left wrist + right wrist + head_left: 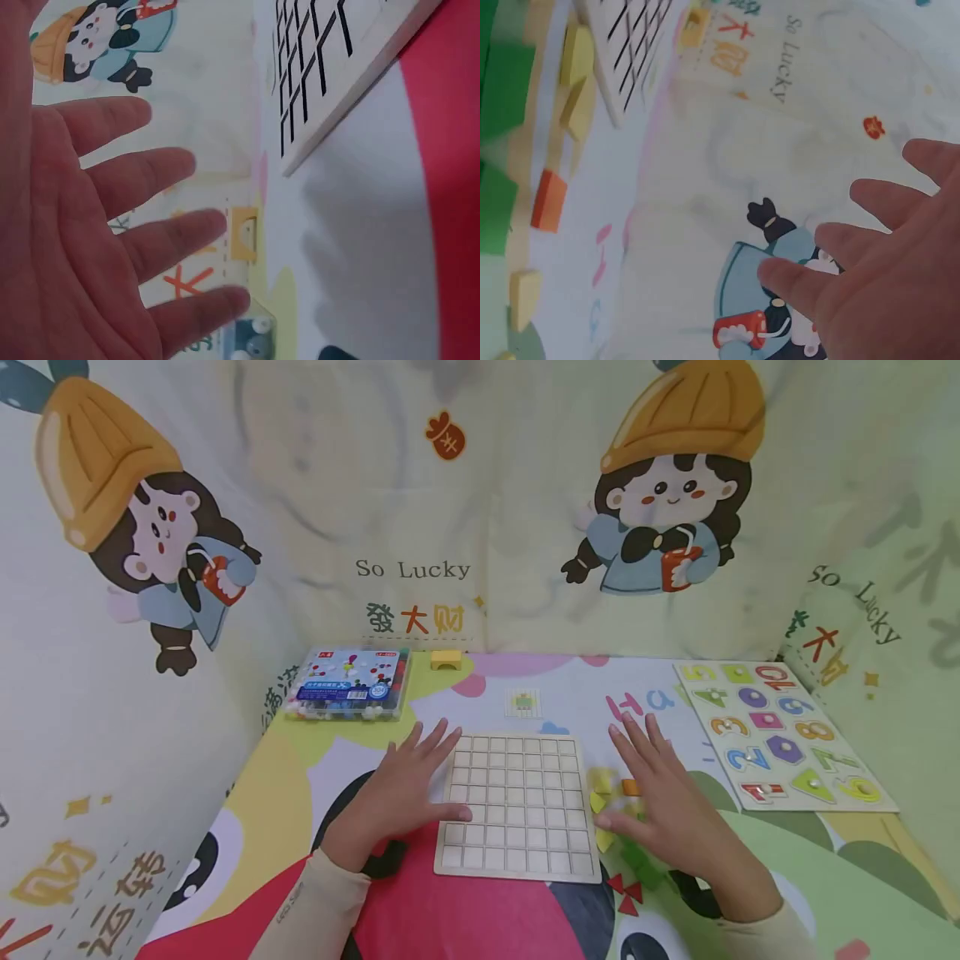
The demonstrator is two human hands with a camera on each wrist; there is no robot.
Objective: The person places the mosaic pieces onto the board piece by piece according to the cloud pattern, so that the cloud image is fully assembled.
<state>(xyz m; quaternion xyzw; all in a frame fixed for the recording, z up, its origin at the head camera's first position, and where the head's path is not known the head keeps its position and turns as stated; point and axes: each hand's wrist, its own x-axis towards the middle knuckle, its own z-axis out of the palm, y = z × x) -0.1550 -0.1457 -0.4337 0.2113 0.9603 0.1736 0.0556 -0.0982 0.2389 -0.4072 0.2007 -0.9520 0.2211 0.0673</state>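
Observation:
A pale wooden grid board (517, 806) with square cells lies on the printed tablecloth in front of me. My left hand (397, 793) is over the board's left edge, fingers spread and holding nothing. On the other side, my right hand (663, 810) is spread too, its thumb near the right edge of the board. Under and around the right hand lie small blocks: yellow blocks (576, 109), an orange block (549, 200), green blocks (506, 94) and several red triangles (627, 893). The right hand partly hides these blocks in the head view.
A clear plastic box (348, 685) with a printed label stands at the back left. Beside it is a yellow arch block (446, 660). A small striped card (523, 702) lies behind the board. At right lies a number and shape puzzle board (783, 735). Printed cloth walls surround the table.

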